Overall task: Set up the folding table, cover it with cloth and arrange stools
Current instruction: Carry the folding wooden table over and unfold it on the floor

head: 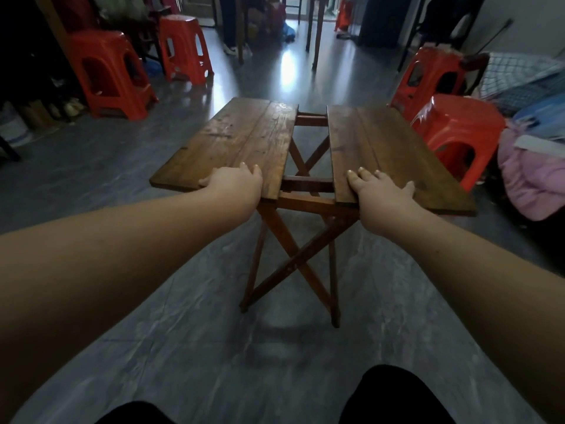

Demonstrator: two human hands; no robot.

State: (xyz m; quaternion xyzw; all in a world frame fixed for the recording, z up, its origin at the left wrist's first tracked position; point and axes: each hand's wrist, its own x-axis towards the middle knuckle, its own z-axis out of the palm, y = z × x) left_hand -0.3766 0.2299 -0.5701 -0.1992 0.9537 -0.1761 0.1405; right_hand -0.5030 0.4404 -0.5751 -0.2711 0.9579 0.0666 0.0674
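Observation:
A wooden folding table stands on crossed legs (293, 261) in the middle of the floor. Its top is in two halves, a left panel (244, 133) and a right panel (382, 142), with a gap between them showing the frame. My left hand (232, 183) lies flat with fingers spread on the near edge of the left panel. My right hand (379, 191) lies the same way on the near edge of the right panel. Red plastic stools stand around: two on the left (110, 75) (183, 47), two on the right (428, 75) (455, 133).
A checked cloth (519, 78) and a pink garment (532, 182) are heaped at the right, close to the table's right edge. A taller wooden table's legs (315, 35) and a person's legs (229, 29) are at the back. Shoes and clutter line the left wall.

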